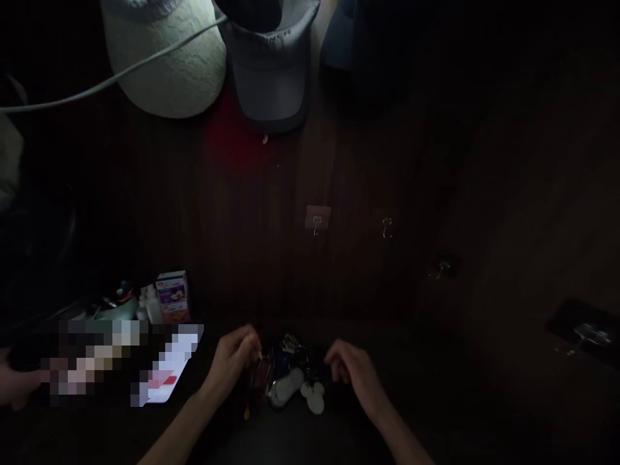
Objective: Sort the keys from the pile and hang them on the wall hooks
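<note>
My left hand (236,352) is closed in a pinch at the left side of a small pile on the dark surface. What its fingertips hold is too dim to name; a reddish-brown item (260,374) with yellow bits lies just below them. On the pile's right side, my right hand (352,367) has its fingers curled in beside some dark items, and anything in them is hidden. Between both hands lie a grey oval-ended object (287,387), a pale piece of rounded lobes (314,397) and several thin metal pieces, perhaps keys (290,342).
Left of my forearm is a lit, partly blurred screen (177,361). Behind it stand small boxes (173,297) and white bottles (151,303). Another person's hand (19,381) shows at the left edge. Caps (271,84) and a white cable (145,61) hang above; hooks (317,219) line the wall.
</note>
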Demonstrator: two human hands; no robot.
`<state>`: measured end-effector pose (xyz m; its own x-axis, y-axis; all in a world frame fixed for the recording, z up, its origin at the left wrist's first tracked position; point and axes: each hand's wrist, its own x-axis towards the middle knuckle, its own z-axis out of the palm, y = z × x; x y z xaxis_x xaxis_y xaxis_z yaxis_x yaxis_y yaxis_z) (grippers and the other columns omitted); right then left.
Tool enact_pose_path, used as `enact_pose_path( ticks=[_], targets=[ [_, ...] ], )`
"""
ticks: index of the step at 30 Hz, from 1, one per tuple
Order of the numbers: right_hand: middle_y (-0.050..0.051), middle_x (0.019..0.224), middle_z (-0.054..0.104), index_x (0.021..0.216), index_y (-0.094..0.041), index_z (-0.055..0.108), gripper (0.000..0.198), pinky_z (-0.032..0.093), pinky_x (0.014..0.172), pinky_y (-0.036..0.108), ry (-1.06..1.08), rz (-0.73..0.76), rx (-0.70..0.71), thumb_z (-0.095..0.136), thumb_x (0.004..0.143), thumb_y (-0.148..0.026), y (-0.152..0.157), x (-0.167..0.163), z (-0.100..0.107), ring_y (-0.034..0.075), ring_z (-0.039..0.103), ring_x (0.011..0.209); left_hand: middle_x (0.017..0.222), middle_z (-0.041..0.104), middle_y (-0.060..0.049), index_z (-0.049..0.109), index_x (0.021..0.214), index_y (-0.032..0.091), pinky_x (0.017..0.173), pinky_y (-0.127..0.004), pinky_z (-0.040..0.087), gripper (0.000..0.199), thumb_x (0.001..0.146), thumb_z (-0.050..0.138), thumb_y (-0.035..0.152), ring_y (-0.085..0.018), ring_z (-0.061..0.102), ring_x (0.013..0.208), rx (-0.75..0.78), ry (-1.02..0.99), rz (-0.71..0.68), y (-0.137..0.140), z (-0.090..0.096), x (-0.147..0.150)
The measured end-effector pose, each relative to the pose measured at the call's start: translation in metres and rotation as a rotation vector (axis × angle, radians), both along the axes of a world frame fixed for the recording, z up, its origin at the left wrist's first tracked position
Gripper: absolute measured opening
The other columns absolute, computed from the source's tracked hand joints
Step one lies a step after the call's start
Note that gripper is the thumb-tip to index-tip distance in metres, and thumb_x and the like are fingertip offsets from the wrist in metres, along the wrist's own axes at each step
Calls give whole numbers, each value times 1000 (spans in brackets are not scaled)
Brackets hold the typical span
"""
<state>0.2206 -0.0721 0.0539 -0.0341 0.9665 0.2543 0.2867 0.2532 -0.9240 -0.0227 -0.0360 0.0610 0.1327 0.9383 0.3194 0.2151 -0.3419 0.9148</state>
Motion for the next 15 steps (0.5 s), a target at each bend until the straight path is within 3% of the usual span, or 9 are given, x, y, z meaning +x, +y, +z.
enact_pose_path(
  ticks=[3,6,10,15],
  targets=[
    [-4,37,34,49,-18,49,73,26,44,22,122,-49,-49,8,82,-68,9,4,-2,8,33,37,39,37,3,46,47,19,41,-21,25,66,78,19,70,-10,34,39,-89,-67,28,8,-11,-1],
    [-4,34,29,42,-19,44,78,23,44,23,144,-153,-122,0,77,-73,19,6,-21,7,27,34,37,34,3,43,44,19,41,-22,21,75,75,2,75,-10,30,37,-221,-89,30,15,-33,-2],
    [-4,33,25,41,-21,42,77,20,43,24,120,-288,-118,0,76,-75,26,8,-46,9,26,34,36,32,2,40,42,20,42,-23,22,76,75,-3,74,-11,31,38,-245,-93,132,17,-53,-6],
    [-4,34,28,42,-20,43,76,22,44,25,108,-275,-80,2,77,-74,24,11,-52,9,28,35,36,32,2,41,42,20,42,-23,20,76,74,-1,75,-11,30,38,-253,-118,142,17,-54,-9]
  ],
)
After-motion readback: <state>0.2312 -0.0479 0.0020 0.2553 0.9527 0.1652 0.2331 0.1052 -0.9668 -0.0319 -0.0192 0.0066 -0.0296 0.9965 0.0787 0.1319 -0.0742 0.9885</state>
